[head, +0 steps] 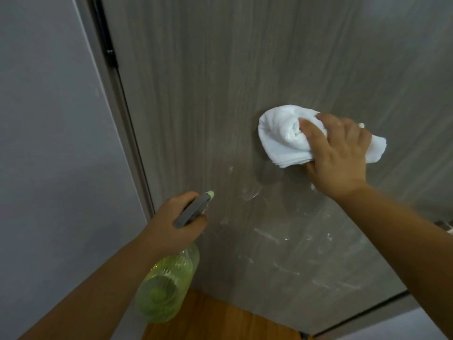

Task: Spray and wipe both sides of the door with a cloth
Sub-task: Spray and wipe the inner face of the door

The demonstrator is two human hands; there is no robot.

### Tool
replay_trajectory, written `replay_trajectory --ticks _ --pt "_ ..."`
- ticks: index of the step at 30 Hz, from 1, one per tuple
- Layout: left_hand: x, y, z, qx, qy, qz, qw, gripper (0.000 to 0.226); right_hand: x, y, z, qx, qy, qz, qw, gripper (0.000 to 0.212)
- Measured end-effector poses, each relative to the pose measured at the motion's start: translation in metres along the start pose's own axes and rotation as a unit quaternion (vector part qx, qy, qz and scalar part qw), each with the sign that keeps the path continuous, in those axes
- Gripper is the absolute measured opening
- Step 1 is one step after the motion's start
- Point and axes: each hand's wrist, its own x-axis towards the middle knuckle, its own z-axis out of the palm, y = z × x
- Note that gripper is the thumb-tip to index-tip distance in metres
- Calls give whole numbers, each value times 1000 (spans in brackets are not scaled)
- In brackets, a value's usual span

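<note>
A: Entry, largest first. Door (220, 106), grey wood-grain, fills most of the view; hinge edge at left, against the grey wall (49, 168). Wet streaks and droplets show on the lower panel, below and left of the wiping hand. Strip of wooden floor (220, 320) at the bottom.

B: Hands?

A: Right hand (340, 153) pressed on a bunched white cloth (282, 136), flat to the door at mid-height; fingers and thumb curl round the folds, so it grips while it presses. The cloth sticks out left of and above the hand, with a corner showing past it on the right. Left hand (175, 227) wrapped round the neck of a green spray bottle (166, 283), just beside the door near the hinge side, nozzle pointing at the panel.

B: Risks?

A: Judgement only. The streaks lie lower than the cloth; if strokes stay high, they may dry as marks. The loose bunch could slip and leave bare fingers on the wet surface. A stray trigger squeeze would wet the wiped patch again. Only this side is visible; the other cannot be assessed.
</note>
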Motion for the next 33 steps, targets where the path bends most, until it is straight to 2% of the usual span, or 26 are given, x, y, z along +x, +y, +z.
replay_trajectory --ticks 4,8,13,16,19,21,24,29,33 --pt "-3 1 0 -32 39 11 999 7 0 -7 -1 30 2 36 999 48" --pt "0 -4 2 -51 60 28 997 8 3 -30 4 82 42 119 989 49" --pt "15 -22 13 -88 86 49 991 4 -1 -59 28 45 109 166 979 54" --pt "22 -43 25 -91 88 75 989 3 -13 -68 47 7 105 141 984 59" --pt "30 -70 35 -79 112 111 984 11 -27 -81 65 -18 112 111 987 60" --pt "33 -87 41 -92 124 130 979 7 -33 -91 76 -21 124 105 986 59" --pt "41 -114 51 -116 152 145 971 16 -47 -108 92 -2 136 87 987 59" --pt "54 -151 65 -141 204 170 954 21 -112 -148 144 5 84 -49 995 55" --pt "49 -163 67 -152 223 199 942 29 -141 -155 167 -25 67 -78 994 50"
